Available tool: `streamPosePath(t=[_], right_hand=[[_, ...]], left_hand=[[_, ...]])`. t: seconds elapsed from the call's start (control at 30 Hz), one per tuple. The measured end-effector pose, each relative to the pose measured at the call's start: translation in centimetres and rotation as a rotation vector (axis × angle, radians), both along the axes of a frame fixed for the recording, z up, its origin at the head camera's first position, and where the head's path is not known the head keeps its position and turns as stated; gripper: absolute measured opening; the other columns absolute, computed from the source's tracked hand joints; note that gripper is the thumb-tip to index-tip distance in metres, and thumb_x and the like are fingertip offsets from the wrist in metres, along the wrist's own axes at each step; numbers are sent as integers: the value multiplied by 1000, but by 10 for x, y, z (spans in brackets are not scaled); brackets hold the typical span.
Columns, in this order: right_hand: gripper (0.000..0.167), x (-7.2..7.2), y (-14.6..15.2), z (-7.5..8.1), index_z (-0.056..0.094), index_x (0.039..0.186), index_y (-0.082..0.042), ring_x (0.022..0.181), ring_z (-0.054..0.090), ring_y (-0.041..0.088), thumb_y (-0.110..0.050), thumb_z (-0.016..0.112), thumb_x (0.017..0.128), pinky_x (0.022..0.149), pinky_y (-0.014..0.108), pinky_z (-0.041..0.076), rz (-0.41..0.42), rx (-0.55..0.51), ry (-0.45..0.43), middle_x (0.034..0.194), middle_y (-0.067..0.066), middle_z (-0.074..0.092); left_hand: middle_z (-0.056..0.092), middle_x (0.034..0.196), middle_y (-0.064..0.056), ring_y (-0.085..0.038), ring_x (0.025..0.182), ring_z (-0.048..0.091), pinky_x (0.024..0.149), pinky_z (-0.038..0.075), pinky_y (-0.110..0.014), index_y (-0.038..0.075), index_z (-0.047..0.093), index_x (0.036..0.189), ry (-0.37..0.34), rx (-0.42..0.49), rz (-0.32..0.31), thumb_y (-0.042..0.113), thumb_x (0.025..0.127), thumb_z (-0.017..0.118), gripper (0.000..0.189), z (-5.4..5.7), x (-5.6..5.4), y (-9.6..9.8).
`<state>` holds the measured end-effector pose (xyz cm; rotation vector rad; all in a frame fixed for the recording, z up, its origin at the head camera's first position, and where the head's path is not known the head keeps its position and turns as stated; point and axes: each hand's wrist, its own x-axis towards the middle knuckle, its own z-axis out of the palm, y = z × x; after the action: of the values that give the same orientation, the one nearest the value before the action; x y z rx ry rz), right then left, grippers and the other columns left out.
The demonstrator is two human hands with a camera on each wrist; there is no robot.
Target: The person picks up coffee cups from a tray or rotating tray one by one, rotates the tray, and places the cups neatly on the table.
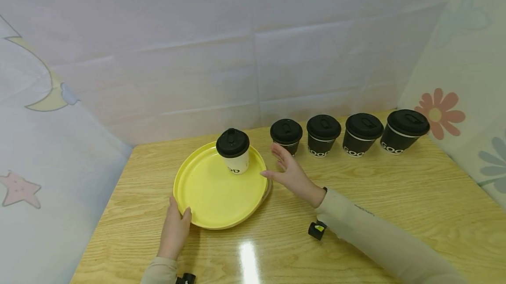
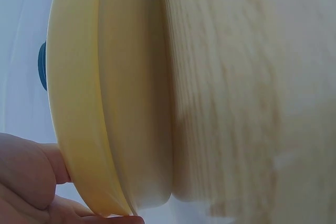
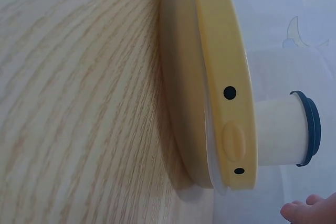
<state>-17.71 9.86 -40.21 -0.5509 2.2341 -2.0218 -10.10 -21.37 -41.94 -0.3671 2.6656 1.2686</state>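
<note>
A round yellow tray [image 1: 213, 196] sits on the table, with a paler round base [image 3: 181, 98] beneath its rim. Two black dots and a raised oval mark the rim's side in the right wrist view. On the tray's far right part stands a white paper cup [image 1: 237, 164] with a black lid, upright. My left hand [image 1: 174, 231] holds the tray's rim at its near left, thumb and fingers spread along the edge. My right hand [image 1: 294, 178] is beside the tray's right edge, fingers extended and nothing in them, in front of a black lidded cup [image 1: 286, 132].
Three more black lidded cups stand in a row along the back right: one cup [image 1: 323, 134], another cup [image 1: 361, 134] and the rightmost cup [image 1: 404, 130]. Behind the wooden table [image 1: 340, 183] hangs a pale cloth [image 1: 197, 55]; patterned cloth hangs at both sides.
</note>
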Motion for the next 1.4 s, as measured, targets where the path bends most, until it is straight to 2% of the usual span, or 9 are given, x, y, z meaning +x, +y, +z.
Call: streamPosePath(t=[0.5, 0.87, 1.1, 1.4], right_hand=[[84, -3, -5, 2, 13, 152, 6, 145, 17, 35, -3, 69, 89, 117, 50, 16, 15, -3, -24, 157, 23, 18], [84, -6, -9, 3, 14, 152, 6, 146, 17, 34, -4, 69, 90, 118, 47, 17, 17, 7, -25, 157, 22, 18], [84, -9, -13, 2, 12, 152, 5, 146, 15, 34, -2, 68, 89, 118, 49, 16, 36, -21, -14, 158, 22, 17], [85, -12, -16, 0, 11, 153, 5, 146, 15, 34, -3, 68, 90, 118, 48, 17, 36, -6, -20, 158, 22, 17]], left_hand=[[-8, 153, -37, -54, 139, 0, 111, 9, -64, -10, -17, 147, -11, 17, 3, 18, 105, 37, 74, 1, 1, 0], [-2, 152, -39, -54, 139, 5, 112, 11, -63, -13, -11, 147, 11, -27, 8, 16, 104, 39, 72, 1, 0, -1], [-3, 154, -36, -52, 140, 4, 112, 11, -62, -11, -12, 148, 9, -12, 4, 16, 104, 39, 72, 2, -1, -2], [2, 153, -37, -51, 140, 7, 113, 12, -61, -13, -5, 148, 37, -77, -18, 17, 105, 39, 69, 4, -4, -6]])
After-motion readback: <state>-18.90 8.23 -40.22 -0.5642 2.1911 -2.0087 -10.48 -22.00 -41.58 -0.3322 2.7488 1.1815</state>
